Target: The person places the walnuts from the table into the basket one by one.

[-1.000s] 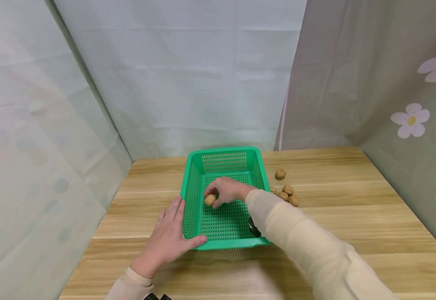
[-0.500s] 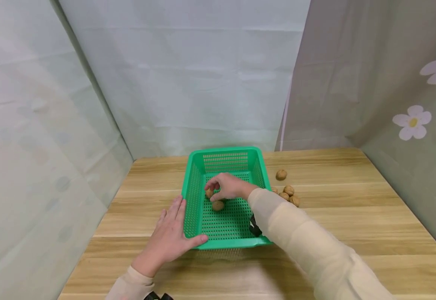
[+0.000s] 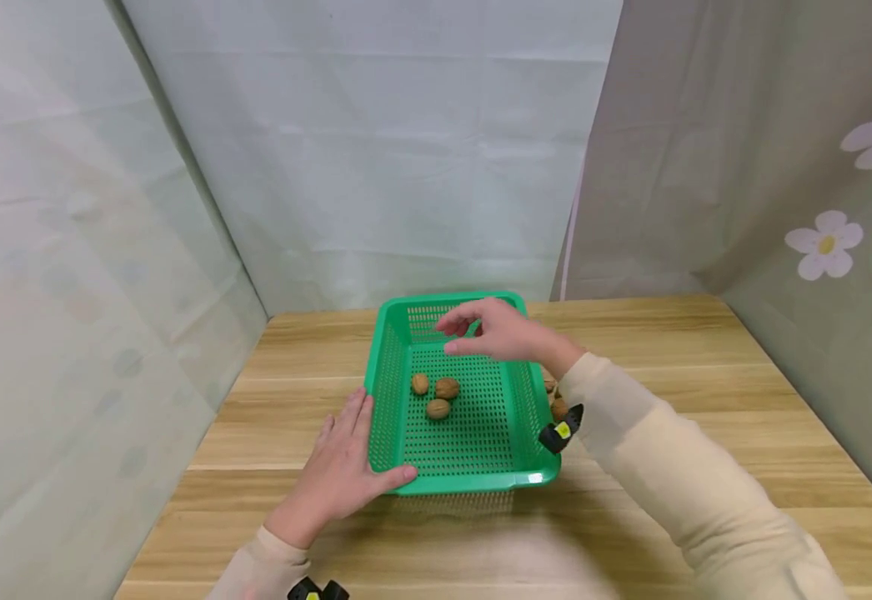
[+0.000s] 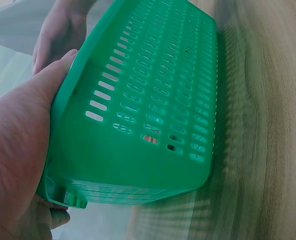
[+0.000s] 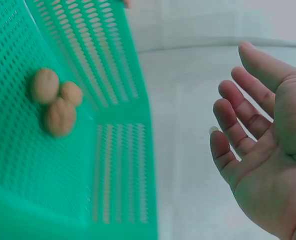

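Three walnuts point(image 3: 438, 408) lie close together on the floor of a green perforated basket point(image 3: 464, 483), left of its middle. My right hand point(image 3: 507, 331) hovers above the back right part of the basket. Its fingers are loosely bent and apart, and the right wrist view shows the palm point(image 5: 272, 190) bare. At the basket's near left corner rests my left hand point(image 3: 338, 467). Its straight fingers lie against the left rim and its thumb on the front rim. More walnuts point(image 3: 559, 408) sit on the table to the right, mostly hidden behind the right forearm.
The basket stands on a wood-grain table point(image 3: 706, 417). Pale cloth point(image 3: 376, 150) hangs behind the table and along both sides, with flower prints on the right. A black wrist strap piece point(image 3: 561, 429) shows by the right sleeve.
My right hand released the walnuts into the basket, then rose and moved right and back, away from them. The left hand stays at the corner.
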Demonstrator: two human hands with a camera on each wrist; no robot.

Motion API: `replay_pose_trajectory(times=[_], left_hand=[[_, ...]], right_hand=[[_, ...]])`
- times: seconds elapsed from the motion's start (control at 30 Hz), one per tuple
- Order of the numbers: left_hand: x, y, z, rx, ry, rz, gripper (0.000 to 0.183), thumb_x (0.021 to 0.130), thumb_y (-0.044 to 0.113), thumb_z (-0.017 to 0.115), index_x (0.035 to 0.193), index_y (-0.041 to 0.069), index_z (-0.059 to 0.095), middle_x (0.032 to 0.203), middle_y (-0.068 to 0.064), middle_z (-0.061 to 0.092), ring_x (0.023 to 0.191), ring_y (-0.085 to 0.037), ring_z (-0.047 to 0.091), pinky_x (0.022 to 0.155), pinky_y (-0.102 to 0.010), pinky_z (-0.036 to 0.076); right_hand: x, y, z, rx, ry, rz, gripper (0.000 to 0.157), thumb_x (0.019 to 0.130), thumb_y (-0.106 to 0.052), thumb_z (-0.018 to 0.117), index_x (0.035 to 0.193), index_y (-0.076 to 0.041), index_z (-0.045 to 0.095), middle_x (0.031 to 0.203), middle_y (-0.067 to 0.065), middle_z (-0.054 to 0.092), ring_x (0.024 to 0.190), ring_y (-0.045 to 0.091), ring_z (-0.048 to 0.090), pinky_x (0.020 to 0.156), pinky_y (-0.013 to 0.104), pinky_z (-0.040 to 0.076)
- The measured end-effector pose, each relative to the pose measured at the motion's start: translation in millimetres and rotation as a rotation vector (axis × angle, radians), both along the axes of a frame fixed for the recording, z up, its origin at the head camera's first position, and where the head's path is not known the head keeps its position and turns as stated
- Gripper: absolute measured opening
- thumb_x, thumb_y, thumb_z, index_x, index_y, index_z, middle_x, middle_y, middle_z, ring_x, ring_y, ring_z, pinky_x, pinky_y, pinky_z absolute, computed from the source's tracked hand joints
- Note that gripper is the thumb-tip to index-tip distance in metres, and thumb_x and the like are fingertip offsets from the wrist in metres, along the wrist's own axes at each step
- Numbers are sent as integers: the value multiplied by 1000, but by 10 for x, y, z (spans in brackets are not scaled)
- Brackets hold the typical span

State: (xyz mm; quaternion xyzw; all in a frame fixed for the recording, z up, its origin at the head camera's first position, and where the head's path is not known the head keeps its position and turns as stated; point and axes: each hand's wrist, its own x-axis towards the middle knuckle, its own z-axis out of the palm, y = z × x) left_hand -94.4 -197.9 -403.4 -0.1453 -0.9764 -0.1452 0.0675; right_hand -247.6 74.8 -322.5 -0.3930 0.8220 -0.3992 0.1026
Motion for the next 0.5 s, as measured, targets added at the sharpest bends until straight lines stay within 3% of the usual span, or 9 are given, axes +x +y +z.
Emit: replay_pose_trajectory(times=[0.1,0.2,0.37,0.5], left_hand=[[-7,3,5,-2,2,-2,118,74,74,62,149,-8,22,157,-20,16,144,-34,17,108,-64,19],[-12,7,17,-2,8,-2,118,74,76,60,149,-8,23,157,-21,16,143,-35,19,108,-64,20],[-15,-3,20,-1,2,6,117,75,73,63,149,-8,22,157,-22,16,143,-36,18,108,-64,20],[-18,-28,7,0,-5,14,118,74,72,64,149,-8,21,157,-22,15,143,-36,18,108,-64,19]], right_hand=[[79,327,64,-39,14,-36,36,90,-31,69,122,-15,65,114,-4,65,105,13,57,88,36,48],[157,679,22,-61,23,-86,35,90,-27,70,121,-13,65,112,-2,65,106,18,57,88,40,47],[255,1230,-249,-66,21,-198,30,91,-22,69,118,-11,66,109,0,64,102,27,55,83,38,49],[332,1559,-503,-50,0,-290,31,91,-24,68,119,-9,66,111,2,65,100,22,55,82,32,50]])
